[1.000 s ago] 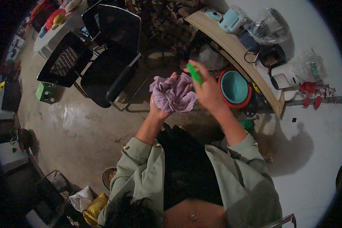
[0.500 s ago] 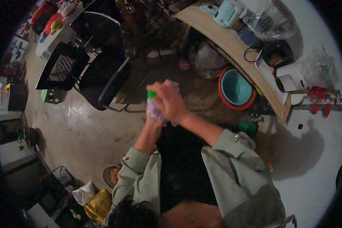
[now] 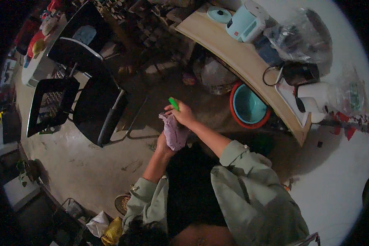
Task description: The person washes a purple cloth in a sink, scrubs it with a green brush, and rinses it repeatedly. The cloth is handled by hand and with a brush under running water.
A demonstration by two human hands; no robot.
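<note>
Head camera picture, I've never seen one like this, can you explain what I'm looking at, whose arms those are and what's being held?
This is one view from a wide fisheye camera worn on a person's head, looking down, so straight edges bend near the rim. The two arms in pale green sleeves rising from the bottom are the wearer's own. The left hand grips a bunched purple cloth. The right hand meets it from above, fingers pinching a small green object; what it is I cannot tell. Below is a bare concrete floor. A black chair stands to the left. To the right, a wooden table carries a pale blue appliance and plastic bags, with a teal basin under its edge.
</note>
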